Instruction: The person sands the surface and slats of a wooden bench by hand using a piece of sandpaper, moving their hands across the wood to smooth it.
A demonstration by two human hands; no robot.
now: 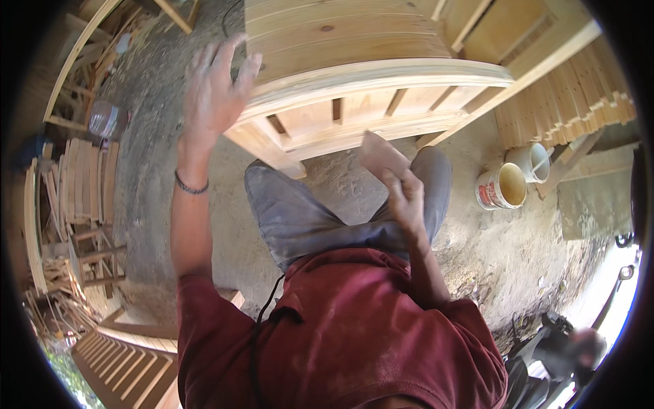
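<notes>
In front of me stands a pale wooden furniture piece [381, 70] with a slatted end and a planked top. My left hand [216, 95] is raised at its left corner, fingers spread, slightly blurred and holding nothing. Whether it touches the wood I cannot tell. Between the fingers and thumb of my right hand [407, 198] is a piece of brown sandpaper [381, 155], bent flat. It is held over my right knee, just below the lower rail of the slatted end.
Two buckets [501, 186] stand on the floor at right, beside a stack of wooden boards [565, 99]. Timber pieces [87, 180] and a clear plastic jug [103, 119] are at left. A slatted wooden frame [126, 368] lies behind left; a motorcycle [555, 354] is at lower right.
</notes>
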